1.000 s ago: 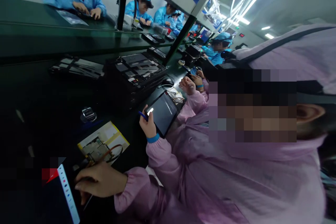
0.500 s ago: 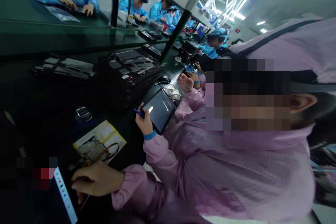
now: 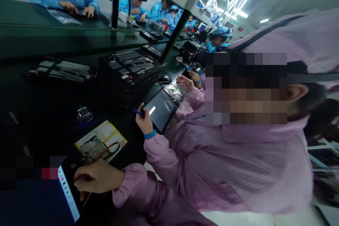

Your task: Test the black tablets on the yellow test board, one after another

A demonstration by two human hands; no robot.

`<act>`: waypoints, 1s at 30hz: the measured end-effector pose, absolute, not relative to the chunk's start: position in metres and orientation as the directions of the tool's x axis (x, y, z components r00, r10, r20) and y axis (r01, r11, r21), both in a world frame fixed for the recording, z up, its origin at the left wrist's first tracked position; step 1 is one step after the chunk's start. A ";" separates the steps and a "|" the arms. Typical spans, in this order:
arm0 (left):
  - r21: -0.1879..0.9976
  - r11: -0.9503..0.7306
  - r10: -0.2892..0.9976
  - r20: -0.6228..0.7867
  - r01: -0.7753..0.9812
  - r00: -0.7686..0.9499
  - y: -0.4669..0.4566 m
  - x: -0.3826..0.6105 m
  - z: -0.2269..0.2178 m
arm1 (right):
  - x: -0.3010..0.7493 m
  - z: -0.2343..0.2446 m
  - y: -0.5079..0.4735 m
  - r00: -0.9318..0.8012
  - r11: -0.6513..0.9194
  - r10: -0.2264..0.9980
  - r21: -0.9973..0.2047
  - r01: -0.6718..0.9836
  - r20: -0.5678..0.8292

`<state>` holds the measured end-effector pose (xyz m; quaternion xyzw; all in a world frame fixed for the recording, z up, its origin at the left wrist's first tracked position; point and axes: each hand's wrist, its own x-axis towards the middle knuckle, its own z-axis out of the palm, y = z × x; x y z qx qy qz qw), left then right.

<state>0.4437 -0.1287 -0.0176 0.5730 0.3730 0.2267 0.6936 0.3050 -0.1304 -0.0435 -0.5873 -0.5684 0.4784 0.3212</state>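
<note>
My right hand (image 3: 99, 176), in a pink sleeve, is at the lower left, beside the edge of a lit screen (image 3: 69, 194) that shows a strip of small icons. Its fingers are curled together; what they hold, if anything, is hidden in shadow. A thin pale line shows just below the fingers. Right behind the hand lies an opened device with a circuit board (image 3: 92, 148), on a white and yellow backing, with an orange-brown ribbon cable (image 3: 107, 150) arching over it. My left hand is out of view.
A co-worker in pink at the right holds a dark tablet (image 3: 160, 109) and a blue pen (image 3: 138, 113). A stack of opened devices (image 3: 132, 69), another opened device (image 3: 60, 70) and a small metallic object (image 3: 85, 113) are on the dark bench. Blue-clad people work across.
The view has shifted slightly. My right hand stays by the screen edge with its fingers still curled. The co-worker's raised hand has changed pose a little.
</note>
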 end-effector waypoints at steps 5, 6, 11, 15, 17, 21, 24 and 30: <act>0.971 0.232 0.840 -0.176 -0.047 0.514 -0.133 0.451 -0.030 | 0.305 -0.040 -0.132 -0.102 -0.191 0.967 -0.929 0.317 -0.234; 0.971 0.230 0.845 -0.165 -0.067 0.509 -0.133 0.452 -0.032 | 0.305 -0.039 -0.132 -0.109 -0.203 0.963 -0.931 0.303 -0.245; 0.966 0.223 0.868 -0.137 -0.128 0.478 -0.135 0.458 -0.037 | 0.306 -0.035 -0.132 -0.113 -0.229 0.955 -0.926 0.299 -0.273; 0.964 0.227 0.855 -0.128 -0.141 0.503 -0.133 0.455 -0.037 | 0.305 -0.037 -0.133 -0.115 -0.240 0.956 -0.943 0.232 -0.271; 0.961 0.233 0.852 -0.128 -0.149 0.507 -0.131 0.452 -0.036 | 0.305 -0.039 -0.133 -0.115 -0.243 0.956 -0.950 0.198 -0.269; 0.956 0.246 0.859 -0.137 -0.162 0.494 -0.130 0.451 -0.036 | 0.305 -0.042 -0.133 -0.114 -0.222 0.962 -0.956 0.194 -0.246; 0.954 0.249 0.875 -0.147 -0.168 0.461 -0.136 0.457 -0.037 | 0.305 -0.042 -0.133 -0.104 -0.207 0.967 -0.953 0.221 -0.234; 0.947 0.282 0.862 -0.178 -0.156 0.475 -0.131 0.456 -0.028 | 0.304 -0.035 -0.130 -0.101 -0.240 0.957 -0.940 0.243 -0.271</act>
